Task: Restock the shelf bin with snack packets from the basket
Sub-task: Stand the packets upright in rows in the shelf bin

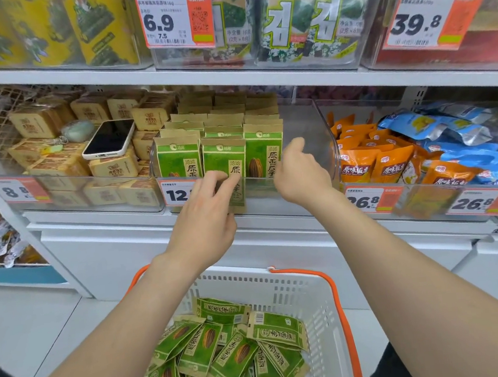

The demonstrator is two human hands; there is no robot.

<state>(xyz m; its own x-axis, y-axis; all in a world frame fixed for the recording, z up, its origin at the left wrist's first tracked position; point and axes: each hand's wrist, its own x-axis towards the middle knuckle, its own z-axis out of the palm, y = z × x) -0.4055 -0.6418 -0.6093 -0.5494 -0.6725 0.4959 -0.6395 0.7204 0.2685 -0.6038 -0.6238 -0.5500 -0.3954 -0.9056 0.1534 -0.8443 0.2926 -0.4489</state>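
Left hand (205, 220) pinches packet (237, 189) centre frame, upright at bin (305, 125) front, label out to match rows. Right hand (301, 174) loosely curled, empty, beside row, likely ready to steady. Basket (313, 297) bottom centre, spare packets (227, 351) heaped.

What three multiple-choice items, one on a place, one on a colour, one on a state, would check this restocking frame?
1. Where does the phone lie? A in a pocket; B on tan packets in the left bin; C on the floor.
2. The handles of the basket are: A blue; B orange; C black.
3. The left hand: A hangs idle; B grips a handle; C holds a green packet at the middle bin.
B: it rests on those packets. B: orange loops on the white basket. C: its fingers pinch the packet.
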